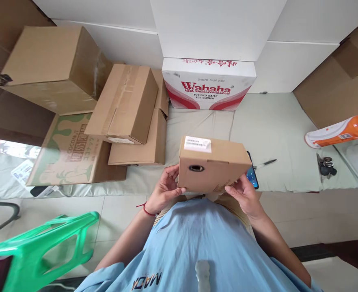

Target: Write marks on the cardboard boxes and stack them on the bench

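Note:
A small brown cardboard box (211,172) is held up in front of my body, above the near edge of the covered table. It has a white barcode label (197,144) on its upper side and a dark oval hole (196,168) in the side facing me. My left hand (168,186) grips its left end, thumb on the near face and fingers behind. My right hand (245,194) holds the lower right corner the same way. Just beyond the right hand, a phone (252,172) lies partly hidden by the box.
Stacked cardboard boxes (122,103) stand on the left, over a coconut carton (61,152). A white Wahaha carton (208,85) sits at the back. To the right are a pen (267,163), keys (327,167) and an orange bottle (341,132). A green stool (45,247) stands lower left.

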`<state>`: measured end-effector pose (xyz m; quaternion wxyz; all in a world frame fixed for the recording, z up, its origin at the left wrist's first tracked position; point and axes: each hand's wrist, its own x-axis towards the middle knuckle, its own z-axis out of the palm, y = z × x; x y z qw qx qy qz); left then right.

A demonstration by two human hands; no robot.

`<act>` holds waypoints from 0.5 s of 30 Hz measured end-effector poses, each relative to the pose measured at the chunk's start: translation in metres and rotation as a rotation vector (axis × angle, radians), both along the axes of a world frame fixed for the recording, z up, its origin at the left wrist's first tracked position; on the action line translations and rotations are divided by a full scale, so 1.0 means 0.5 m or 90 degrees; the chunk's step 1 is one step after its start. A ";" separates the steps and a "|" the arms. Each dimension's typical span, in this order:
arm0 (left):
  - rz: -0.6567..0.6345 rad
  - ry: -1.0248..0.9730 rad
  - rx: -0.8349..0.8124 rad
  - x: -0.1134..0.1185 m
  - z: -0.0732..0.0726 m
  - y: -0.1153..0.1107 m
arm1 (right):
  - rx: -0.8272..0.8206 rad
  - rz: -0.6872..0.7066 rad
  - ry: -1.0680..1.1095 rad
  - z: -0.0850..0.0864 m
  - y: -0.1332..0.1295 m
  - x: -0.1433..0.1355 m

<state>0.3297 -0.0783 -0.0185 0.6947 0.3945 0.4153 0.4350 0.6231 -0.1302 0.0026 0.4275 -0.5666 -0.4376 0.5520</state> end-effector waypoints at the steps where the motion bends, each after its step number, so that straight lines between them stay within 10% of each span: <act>1: -0.006 0.000 0.015 -0.002 -0.002 0.003 | -0.006 -0.002 0.011 -0.004 -0.004 0.004; 15: -0.001 -0.001 0.043 -0.003 0.017 0.001 | -0.061 -0.064 0.040 -0.005 0.010 0.002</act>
